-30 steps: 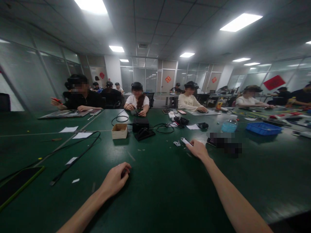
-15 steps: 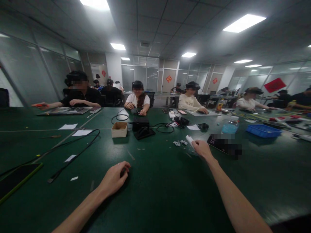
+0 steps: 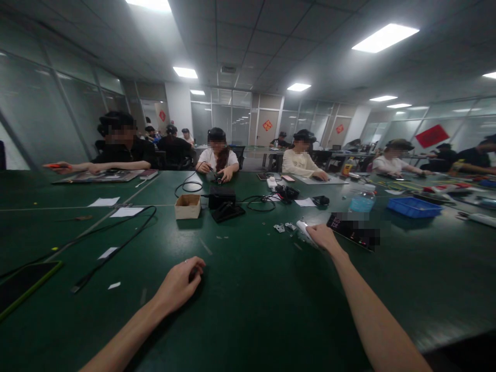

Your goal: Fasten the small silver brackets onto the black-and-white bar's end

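The white elongated piece (image 3: 303, 229) was gripped by the right hand (image 3: 321, 237); the left hand (image 3: 181, 279) lay loosely curled, seemingly empty. Steady, gentle handling seemed best beside the small parts (image 3: 279, 228).

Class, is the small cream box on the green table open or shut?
Open: the small cream box shows its brown inside, uncovered.

Forearms (image 3: 368, 305) bare; thin, silvery ring (image 3: 186, 261) on left hand (image 3: 180, 282).

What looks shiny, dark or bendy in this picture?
Head view: ceiling lights glare white and the green tabletop shines; head view: a shadow lies beside the left hand; head view: the glass wall leans, perhaps from lens distortion.
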`<state>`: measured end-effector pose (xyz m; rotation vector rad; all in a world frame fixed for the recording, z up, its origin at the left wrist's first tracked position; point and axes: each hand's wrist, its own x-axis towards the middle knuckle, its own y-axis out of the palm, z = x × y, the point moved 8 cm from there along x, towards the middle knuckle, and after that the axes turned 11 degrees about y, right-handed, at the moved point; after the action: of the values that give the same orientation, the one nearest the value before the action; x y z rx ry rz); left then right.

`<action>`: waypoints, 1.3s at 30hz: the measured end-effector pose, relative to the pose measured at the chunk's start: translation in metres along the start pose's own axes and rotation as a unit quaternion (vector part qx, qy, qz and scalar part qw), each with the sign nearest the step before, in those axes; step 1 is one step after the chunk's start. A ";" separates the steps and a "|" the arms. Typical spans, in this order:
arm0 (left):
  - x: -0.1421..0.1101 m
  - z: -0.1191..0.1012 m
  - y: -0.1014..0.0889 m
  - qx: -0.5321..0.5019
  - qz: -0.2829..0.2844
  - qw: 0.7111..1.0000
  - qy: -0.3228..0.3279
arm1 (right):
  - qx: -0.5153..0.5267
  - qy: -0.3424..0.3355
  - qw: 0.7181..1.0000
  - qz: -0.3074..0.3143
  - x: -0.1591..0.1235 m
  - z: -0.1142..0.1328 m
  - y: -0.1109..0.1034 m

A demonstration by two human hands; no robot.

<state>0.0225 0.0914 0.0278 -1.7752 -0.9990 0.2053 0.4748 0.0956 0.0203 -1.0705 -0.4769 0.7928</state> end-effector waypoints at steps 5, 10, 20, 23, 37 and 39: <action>0.001 -0.002 0.000 0.003 0.004 1.000 0.000 | -0.007 0.006 1.000 -0.002 0.004 -0.006 0.000; 0.001 -0.002 0.001 0.012 0.002 1.000 0.006 | -0.016 0.014 1.000 -0.016 0.005 -0.007 -0.001; 0.000 0.000 -0.001 0.008 -0.024 1.000 0.015 | -0.020 -0.010 0.996 -0.083 -0.011 0.016 -0.016; -0.001 0.000 -0.002 0.017 -0.042 0.999 0.025 | 0.002 -0.097 0.992 -0.086 -0.037 0.058 -0.005; 0.000 -0.021 0.019 0.056 0.037 0.996 0.063 | 0.064 -0.258 0.936 0.231 -0.219 0.172 0.089; 0.000 -0.020 0.020 0.059 0.040 0.996 0.062 | 0.072 -0.272 0.930 0.238 -0.222 0.176 0.090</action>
<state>0.0441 0.0751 0.0197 -1.6998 -0.8124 0.1973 0.1812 0.0506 0.0180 -0.8247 -0.6198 1.5535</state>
